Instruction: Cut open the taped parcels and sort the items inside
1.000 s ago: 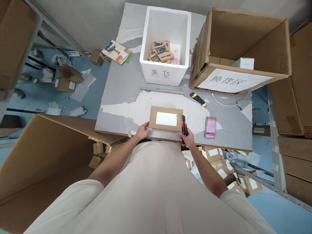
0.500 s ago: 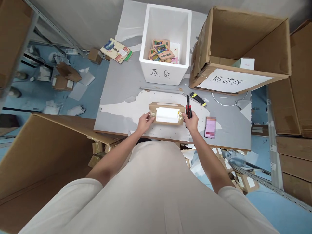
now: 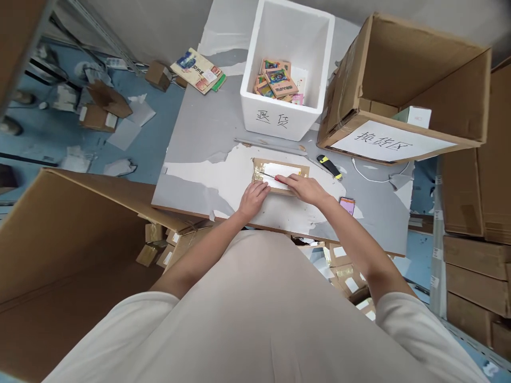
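A small cardboard box (image 3: 282,187) with a white label (image 3: 293,171) and clear tape on its left end lies on the table before me. My left hand (image 3: 254,199) is closed on its near left edge, the fingertips over the top. In my right hand (image 3: 305,188) is a red and black utility knife (image 3: 280,180), mostly covered by the fingers. Its blade points left, across the label to the taped end; whether it cuts in cannot be made out. A black and yellow knife (image 3: 329,167) lies to the right of the box.
Behind the box stand a white foam bin (image 3: 255,114) holding several small picture boxes and a big open carton (image 3: 343,90). A phone (image 3: 347,205) lies to the right, books (image 3: 195,69) at the back left. A large carton (image 3: 80,239) is at my left.
My right hand has swung left over the box, turning the utility knife from upright to pointing left. My left hand has moved from the box's left end to its near edge.
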`<control>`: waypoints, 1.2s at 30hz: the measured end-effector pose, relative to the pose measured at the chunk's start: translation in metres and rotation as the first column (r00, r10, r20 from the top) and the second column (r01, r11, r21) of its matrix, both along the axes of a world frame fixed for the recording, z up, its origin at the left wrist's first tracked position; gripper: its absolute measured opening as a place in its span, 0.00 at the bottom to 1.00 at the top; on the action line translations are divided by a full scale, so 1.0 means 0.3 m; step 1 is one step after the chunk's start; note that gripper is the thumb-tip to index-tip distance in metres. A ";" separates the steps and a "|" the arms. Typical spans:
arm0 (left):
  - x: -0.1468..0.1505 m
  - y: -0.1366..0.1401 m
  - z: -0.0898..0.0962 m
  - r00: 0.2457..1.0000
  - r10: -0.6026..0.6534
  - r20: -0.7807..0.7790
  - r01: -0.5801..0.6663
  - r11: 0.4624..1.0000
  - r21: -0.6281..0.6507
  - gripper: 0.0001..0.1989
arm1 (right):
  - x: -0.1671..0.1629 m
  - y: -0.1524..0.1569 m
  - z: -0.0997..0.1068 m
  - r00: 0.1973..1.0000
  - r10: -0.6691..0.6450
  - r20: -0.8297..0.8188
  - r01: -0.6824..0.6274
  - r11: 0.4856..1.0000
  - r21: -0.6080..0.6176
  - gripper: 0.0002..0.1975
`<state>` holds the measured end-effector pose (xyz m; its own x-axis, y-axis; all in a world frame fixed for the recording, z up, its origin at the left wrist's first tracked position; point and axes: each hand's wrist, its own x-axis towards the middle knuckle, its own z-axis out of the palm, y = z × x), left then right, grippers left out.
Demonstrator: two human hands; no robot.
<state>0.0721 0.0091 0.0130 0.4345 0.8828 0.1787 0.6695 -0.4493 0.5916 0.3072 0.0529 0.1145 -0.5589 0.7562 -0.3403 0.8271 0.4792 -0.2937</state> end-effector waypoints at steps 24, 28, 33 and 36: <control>0.011 0.012 -0.002 0.998 -0.002 -0.062 0.000 0.999 -0.033 0.16 | -0.078 0.097 0.038 0.912 0.220 0.347 -0.230 0.973 -0.012 0.34; 0.004 0.018 -0.025 0.998 0.011 -0.057 -0.013 0.999 -0.034 0.18 | -0.044 0.080 0.069 0.915 0.188 0.356 -0.193 0.981 -0.021 0.33; 0.001 0.043 -0.035 0.999 0.012 -0.031 -0.014 0.998 -0.055 0.19 | 0.111 0.049 0.079 0.930 0.064 0.363 -0.066 0.998 -0.005 0.32; 0.001 0.051 -0.026 0.999 0.000 -0.052 -0.003 0.999 -0.043 0.20 | 0.177 0.020 0.058 0.939 0.029 0.342 -0.034 0.999 0.009 0.30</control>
